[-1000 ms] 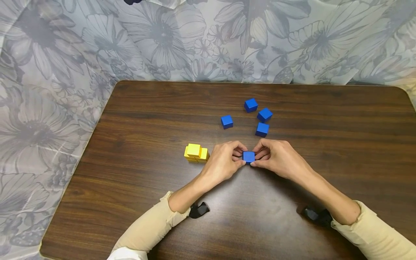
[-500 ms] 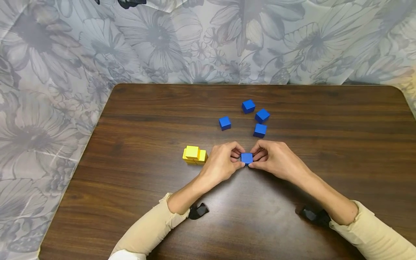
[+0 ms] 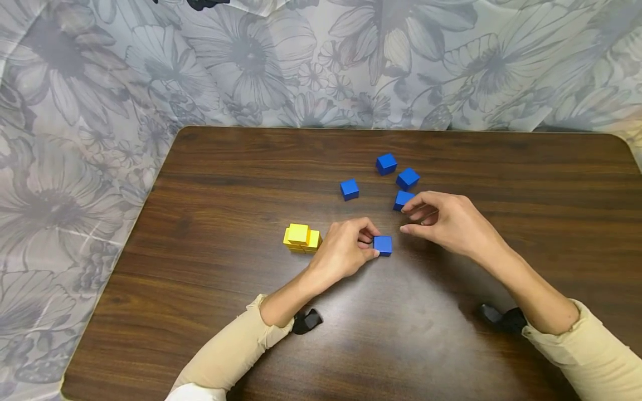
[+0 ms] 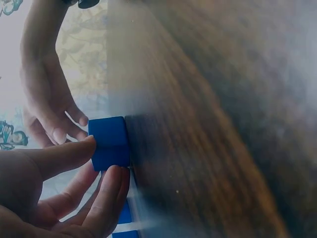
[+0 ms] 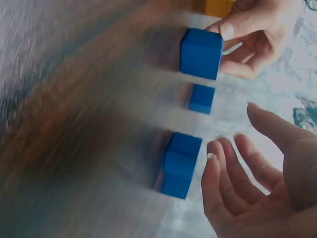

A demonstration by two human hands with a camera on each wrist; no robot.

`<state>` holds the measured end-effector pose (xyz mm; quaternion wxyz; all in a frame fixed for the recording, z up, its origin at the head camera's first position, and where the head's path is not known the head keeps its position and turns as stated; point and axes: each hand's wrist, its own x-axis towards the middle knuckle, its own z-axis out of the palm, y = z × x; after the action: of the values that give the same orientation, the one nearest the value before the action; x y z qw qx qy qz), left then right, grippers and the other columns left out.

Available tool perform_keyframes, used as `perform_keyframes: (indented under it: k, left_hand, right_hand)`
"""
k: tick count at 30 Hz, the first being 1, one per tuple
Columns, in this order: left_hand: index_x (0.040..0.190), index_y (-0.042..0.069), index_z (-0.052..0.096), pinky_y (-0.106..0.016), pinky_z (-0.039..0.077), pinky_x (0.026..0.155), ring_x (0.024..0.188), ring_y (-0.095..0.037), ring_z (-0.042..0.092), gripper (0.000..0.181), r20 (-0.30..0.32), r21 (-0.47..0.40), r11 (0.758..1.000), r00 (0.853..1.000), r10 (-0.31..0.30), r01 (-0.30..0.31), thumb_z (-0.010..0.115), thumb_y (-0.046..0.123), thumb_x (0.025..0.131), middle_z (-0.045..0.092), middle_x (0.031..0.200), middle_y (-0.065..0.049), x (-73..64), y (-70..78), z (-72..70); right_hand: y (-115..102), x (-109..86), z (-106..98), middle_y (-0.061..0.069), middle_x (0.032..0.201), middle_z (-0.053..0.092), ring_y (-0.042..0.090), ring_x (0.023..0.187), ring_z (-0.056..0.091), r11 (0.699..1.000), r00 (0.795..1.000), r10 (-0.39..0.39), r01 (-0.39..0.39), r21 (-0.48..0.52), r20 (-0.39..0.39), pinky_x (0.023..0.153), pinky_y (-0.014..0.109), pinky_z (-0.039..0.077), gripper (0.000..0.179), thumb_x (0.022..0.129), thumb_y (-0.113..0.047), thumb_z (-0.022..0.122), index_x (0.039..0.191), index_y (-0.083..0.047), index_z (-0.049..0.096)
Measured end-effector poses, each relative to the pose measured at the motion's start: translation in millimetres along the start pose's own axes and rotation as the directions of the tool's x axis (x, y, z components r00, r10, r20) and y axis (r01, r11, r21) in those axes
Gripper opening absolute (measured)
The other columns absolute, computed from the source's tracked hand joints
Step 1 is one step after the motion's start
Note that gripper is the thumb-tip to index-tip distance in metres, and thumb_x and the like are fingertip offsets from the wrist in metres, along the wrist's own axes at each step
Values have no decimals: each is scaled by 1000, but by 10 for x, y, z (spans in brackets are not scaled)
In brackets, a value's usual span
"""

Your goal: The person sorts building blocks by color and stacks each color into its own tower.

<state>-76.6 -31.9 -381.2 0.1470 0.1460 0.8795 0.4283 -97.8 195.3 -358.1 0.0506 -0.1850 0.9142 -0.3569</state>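
Observation:
My left hand [image 3: 342,249] pinches a blue cube [image 3: 383,245] on the table between thumb and fingers. The left wrist view shows the thumb on one side of this blue cube [image 4: 109,144] and the fingertips at another. My right hand [image 3: 448,224] is apart from it, to the right, with thumb and fingers spread and nothing between them. Its fingertips overlap the near corner of a second blue cube [image 3: 402,200] in the head view. In the right wrist view, a gap shows between the right hand [image 5: 252,183] and the nearest blue cubes [image 5: 181,161].
Three more blue cubes lie farther back: one at the left [image 3: 349,190], one at the back [image 3: 386,164] and one at the right [image 3: 408,178]. Yellow blocks [image 3: 302,238] are stacked just left of my left hand. The wooden table [image 3: 225,184] ends at a floral cloth [image 3: 251,55].
My right hand has let go of the blue cube and moved right and away from me, toward another blue cube. The left hand keeps its hold on the first cube.

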Motion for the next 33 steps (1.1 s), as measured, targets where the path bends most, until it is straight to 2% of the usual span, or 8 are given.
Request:
perform_keyframes:
  k: [9, 15, 18, 31, 33]
  left_hand:
    - [100, 10, 72, -11, 52, 72, 84, -6, 67, 24, 8, 25, 1000, 1000, 16, -16, 83, 4, 80, 71, 94, 2, 11, 3, -10]
    - [99, 10, 72, -11, 51, 71, 82, -5, 65, 23, 8, 51, 999, 1000, 10, -10, 83, 5, 80, 70, 91, 3, 30, 15, -10]
    - [98, 11, 72, -12, 51, 71, 81, -5, 65, 22, 10, 54, 998, 1000, 9, -10, 83, 5, 80, 70, 90, 4, 32, 17, -5]
    - [99, 10, 71, -12, 51, 72, 83, -6, 63, 23, 15, 84, 996, 1000, 12, -13, 82, 3, 80, 68, 94, 2, 28, 39, -2]
    - [99, 10, 71, -12, 50, 72, 83, -7, 63, 23, 16, 93, 996, 1000, 11, -12, 82, 4, 80, 68, 93, 2, 26, 43, -5]
  right_hand:
    - [76, 74, -84, -1, 89, 73, 14, 81, 68, 998, 998, 38, -40, -48, -47, 65, 17, 50, 25, 81, -22, 85, 100, -14, 72]
    - [144, 147, -123, 0, 96, 71, 15, 84, 66, 998, 994, -25, 19, -53, -105, 71, 11, 48, 27, 80, -14, 85, 103, -11, 72]
    - [176, 171, -124, 1, 100, 71, 16, 85, 66, 999, 992, -32, 26, -47, -122, 73, 10, 48, 29, 80, -14, 85, 106, -10, 71]
    - [268, 274, -83, 2, 103, 72, 18, 90, 67, 997, 995, 29, -35, -69, -94, 69, 15, 46, 30, 82, -17, 83, 109, -12, 71]
    - [276, 282, -79, 3, 102, 72, 19, 91, 66, 996, 996, 48, -53, -68, -77, 69, 19, 47, 30, 82, -18, 83, 109, -12, 71]
